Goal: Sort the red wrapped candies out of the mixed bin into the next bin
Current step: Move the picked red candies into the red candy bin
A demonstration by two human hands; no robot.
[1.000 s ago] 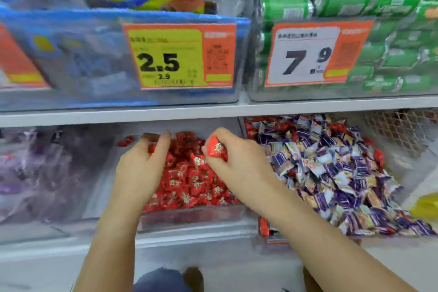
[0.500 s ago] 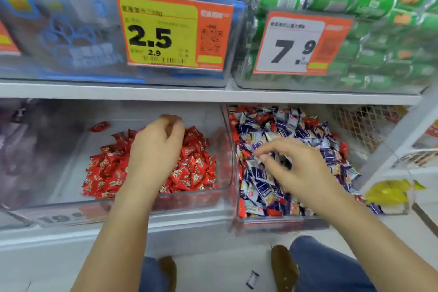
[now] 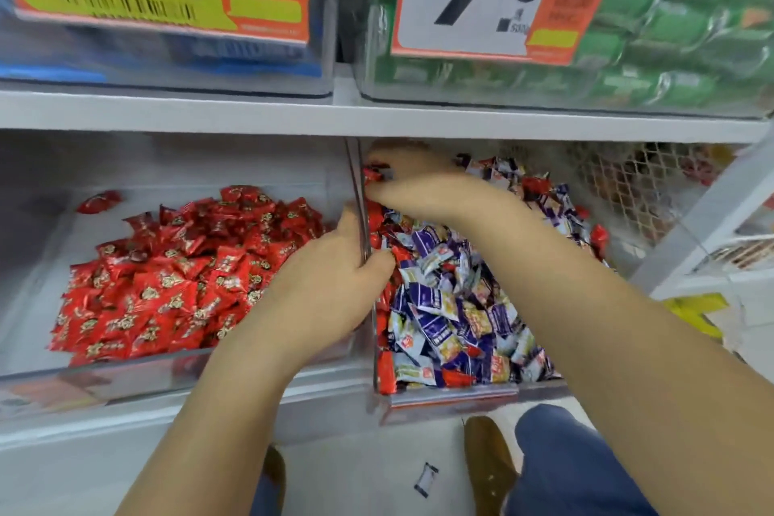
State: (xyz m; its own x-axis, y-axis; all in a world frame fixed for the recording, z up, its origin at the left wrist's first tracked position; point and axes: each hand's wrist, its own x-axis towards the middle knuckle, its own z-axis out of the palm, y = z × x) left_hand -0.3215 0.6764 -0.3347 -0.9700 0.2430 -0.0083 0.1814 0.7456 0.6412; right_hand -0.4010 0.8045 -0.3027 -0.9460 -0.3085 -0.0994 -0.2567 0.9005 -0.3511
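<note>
My right hand (image 3: 412,184) pinches a red candy (image 3: 374,174) at the mixed bin's (image 3: 452,396) back corner, while my left hand (image 3: 331,285) grips the divider (image 3: 363,222), likely steadying, beside the red bin (image 3: 104,383).

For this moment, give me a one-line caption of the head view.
Right hand reaches for red candy in the mixed bin; left hand rests on the divider beside the red-candy bin.

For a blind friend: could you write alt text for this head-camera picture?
The right hand reaches into the mixed bin, fingers at a red candy by the divider, which the left hand grips. The next bin holds only red candies.
</note>
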